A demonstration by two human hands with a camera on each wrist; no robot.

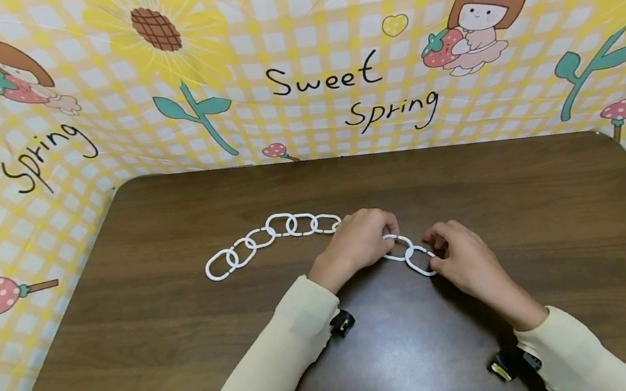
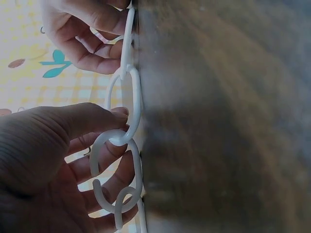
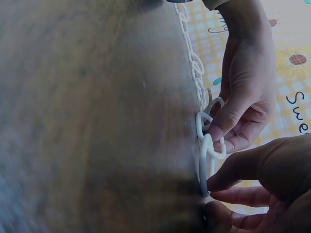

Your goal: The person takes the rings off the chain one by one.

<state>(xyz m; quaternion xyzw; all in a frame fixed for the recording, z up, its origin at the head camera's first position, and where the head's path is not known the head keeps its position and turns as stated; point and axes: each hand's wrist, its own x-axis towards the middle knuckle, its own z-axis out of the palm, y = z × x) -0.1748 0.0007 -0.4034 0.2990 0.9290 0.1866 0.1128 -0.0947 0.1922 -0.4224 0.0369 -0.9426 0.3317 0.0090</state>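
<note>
A white plastic chain (image 1: 279, 216) of several oval links lies in a bent line across the brown table. My left hand (image 1: 361, 237) covers part of it and pinches a link near the right end between thumb and fingers. In the left wrist view, a link with a gap in its side (image 2: 138, 170) hangs below that thumb. My right hand (image 1: 464, 258) holds the end link (image 1: 420, 269) by its outer edge. The right wrist view shows the thumb and a finger of that hand on the end link (image 3: 204, 170), which is hooked through its neighbour.
The wooden table (image 1: 129, 367) reaches to a yellow checked cloth (image 1: 315, 27) that stands up like a wall at the back and sides. Black wrist cameras (image 1: 342, 323) sit under both cream sleeves, close to the tabletop.
</note>
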